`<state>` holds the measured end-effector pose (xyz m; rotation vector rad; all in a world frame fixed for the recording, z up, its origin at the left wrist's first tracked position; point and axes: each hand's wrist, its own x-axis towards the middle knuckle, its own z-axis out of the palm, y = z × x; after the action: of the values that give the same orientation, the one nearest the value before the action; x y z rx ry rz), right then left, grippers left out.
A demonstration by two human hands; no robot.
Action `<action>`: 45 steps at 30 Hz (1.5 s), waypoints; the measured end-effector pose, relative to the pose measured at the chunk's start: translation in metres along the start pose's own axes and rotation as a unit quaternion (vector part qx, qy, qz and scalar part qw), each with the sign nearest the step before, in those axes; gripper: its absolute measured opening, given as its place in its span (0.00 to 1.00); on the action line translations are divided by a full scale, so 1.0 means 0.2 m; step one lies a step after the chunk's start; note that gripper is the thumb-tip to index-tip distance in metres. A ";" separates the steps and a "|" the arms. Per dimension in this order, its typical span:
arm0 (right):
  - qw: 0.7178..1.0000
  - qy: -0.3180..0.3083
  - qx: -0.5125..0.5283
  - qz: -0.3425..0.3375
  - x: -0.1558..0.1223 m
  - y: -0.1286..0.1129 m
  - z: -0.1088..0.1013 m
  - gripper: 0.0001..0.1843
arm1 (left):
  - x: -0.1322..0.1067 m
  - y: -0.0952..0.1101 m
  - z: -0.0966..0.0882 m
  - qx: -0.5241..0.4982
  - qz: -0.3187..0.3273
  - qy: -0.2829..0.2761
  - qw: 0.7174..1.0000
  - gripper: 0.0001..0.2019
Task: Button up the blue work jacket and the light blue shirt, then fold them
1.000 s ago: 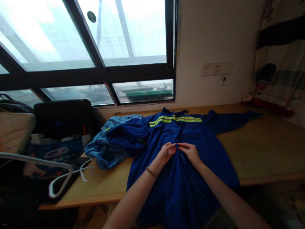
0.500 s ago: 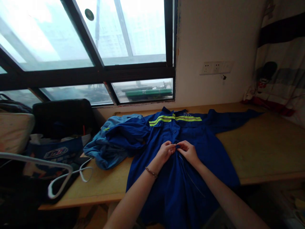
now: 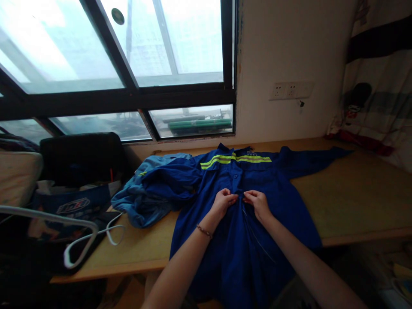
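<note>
A dark blue work jacket [image 3: 277,210] with a yellow-and-grey reflective stripe [image 3: 251,159] lies front side up, its collar towards the window and its lower part hanging over the near table edge. One button [image 3: 235,176] shows on the front placket above my hands. My left hand [image 3: 225,201] pinches the front edge of the jacket from the left. Just to its right, my right hand [image 3: 256,202] pinches the other front edge, with a small gap between the fingertips. Below the hands the front hangs in folds. Whether a button sits between the fingers is hidden.
Light blue clothing [image 3: 138,206] lies crumpled under the jacket's left-lying sleeve. The wooden table [image 3: 354,201] runs along the window and wall. At the left stand a white curved tube [image 3: 93,227], a printed bag [image 3: 74,206] and a black case [image 3: 82,156]. A socket panel [image 3: 291,90] is on the wall.
My fingertips have moved slightly apart, the right hand shifting a little to the right. Both hands stay at the jacket's front placket. The view has shifted slightly.
</note>
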<state>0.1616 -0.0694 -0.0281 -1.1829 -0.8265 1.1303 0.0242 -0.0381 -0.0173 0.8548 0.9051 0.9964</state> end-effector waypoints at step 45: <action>0.693 -0.015 -0.710 -0.127 0.48 -0.13 -0.31 0.27 | 0.01 0.10 0.11 0.784 0.185 0.005 0.593 0.15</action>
<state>0.2510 0.0059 -0.0226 -2.1512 -1.9614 0.0467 0.0393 -0.0339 0.0088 2.6157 1.6145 0.2408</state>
